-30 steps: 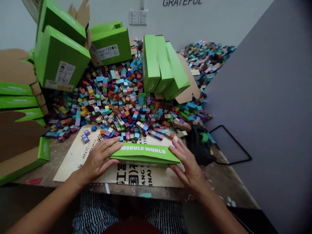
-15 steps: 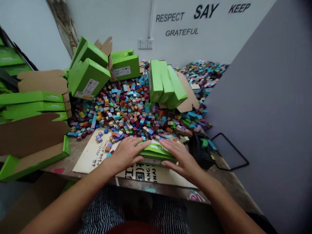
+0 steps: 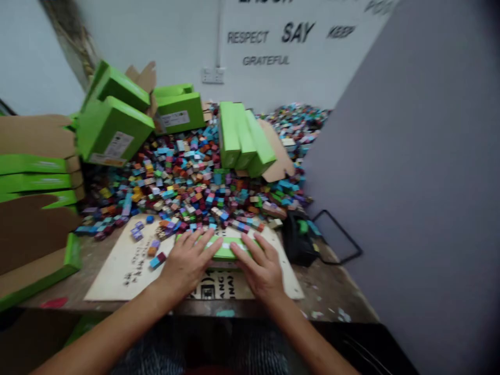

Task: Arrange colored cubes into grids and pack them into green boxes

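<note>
Both your hands (image 3: 184,264) (image 3: 262,268) are resting, fingers spread, unclenched, on a slim green cardboard box (image 3: 226,252); likely light, crushable: grip ends.

Bare forearms (image 3: 113,328); dark, pale-streaked legwear (image 3: 258,354); red clothing (image 3: 211,371) below.

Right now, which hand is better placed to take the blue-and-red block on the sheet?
Probably the left hand: the block lies beside it, while the right hand is farther, on the green box.
</note>
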`<action>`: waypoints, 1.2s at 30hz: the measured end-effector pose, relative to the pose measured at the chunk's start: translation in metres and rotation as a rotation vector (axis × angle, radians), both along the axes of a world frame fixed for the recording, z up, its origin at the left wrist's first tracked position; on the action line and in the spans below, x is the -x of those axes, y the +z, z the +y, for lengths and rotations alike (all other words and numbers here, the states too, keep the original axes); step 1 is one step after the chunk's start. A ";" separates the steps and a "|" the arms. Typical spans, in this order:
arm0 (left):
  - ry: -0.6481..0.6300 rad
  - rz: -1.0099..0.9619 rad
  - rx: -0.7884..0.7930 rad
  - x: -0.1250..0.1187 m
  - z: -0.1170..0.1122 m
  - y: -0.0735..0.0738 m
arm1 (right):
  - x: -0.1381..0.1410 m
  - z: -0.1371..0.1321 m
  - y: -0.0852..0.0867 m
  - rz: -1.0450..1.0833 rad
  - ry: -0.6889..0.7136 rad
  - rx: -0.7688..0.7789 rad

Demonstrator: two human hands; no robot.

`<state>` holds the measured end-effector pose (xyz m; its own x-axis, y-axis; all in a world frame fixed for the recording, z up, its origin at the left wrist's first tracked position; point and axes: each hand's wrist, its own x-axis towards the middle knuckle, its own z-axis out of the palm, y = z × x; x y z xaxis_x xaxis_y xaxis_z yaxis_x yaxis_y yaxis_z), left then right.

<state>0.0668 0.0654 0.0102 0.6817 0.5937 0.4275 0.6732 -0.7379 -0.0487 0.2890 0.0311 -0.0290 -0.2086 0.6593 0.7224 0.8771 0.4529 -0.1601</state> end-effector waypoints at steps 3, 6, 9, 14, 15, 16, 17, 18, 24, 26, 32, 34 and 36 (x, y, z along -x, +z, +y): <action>0.014 -0.024 -0.047 -0.003 0.002 -0.006 | 0.008 -0.006 0.003 0.044 -0.029 0.063; 0.003 -0.036 -0.057 -0.002 0.005 -0.008 | -0.001 -0.021 0.016 0.093 0.000 0.149; 0.009 -0.061 -0.035 0.001 0.005 -0.007 | -0.037 -0.038 0.025 0.310 -0.081 0.169; -0.021 -0.229 -0.017 -0.024 -0.018 0.001 | -0.130 -0.036 0.007 0.807 -0.436 0.332; -0.076 -0.282 0.030 -0.038 -0.027 0.003 | -0.144 -0.031 0.001 0.832 -0.460 0.353; -0.157 -0.339 0.116 -0.055 -0.035 0.002 | -0.154 -0.026 -0.004 0.843 -0.471 0.371; -0.260 -0.397 0.244 -0.076 -0.043 0.001 | -0.162 -0.021 -0.009 0.849 -0.472 0.387; -0.332 -0.434 0.436 -0.098 -0.050 -0.003 | -0.166 -0.015 -0.013 0.859 -0.468 0.408; 0.007 -0.503 0.973 -0.216 -0.039 -0.041 | -0.167 0.004 -0.020 0.926 -0.396 0.527; 0.060 -0.508 0.936 -0.234 -0.026 -0.047 | -0.166 0.006 -0.020 0.946 -0.362 0.548; 0.035 -0.449 0.866 -0.242 -0.005 -0.047 | -0.160 0.009 -0.017 1.038 -0.330 0.499; 0.008 -0.420 0.849 -0.240 -0.002 -0.047 | -0.156 0.006 -0.015 1.068 -0.335 0.462; -0.012 -0.396 0.833 -0.238 -0.001 -0.048 | -0.150 0.001 -0.014 1.090 -0.344 0.420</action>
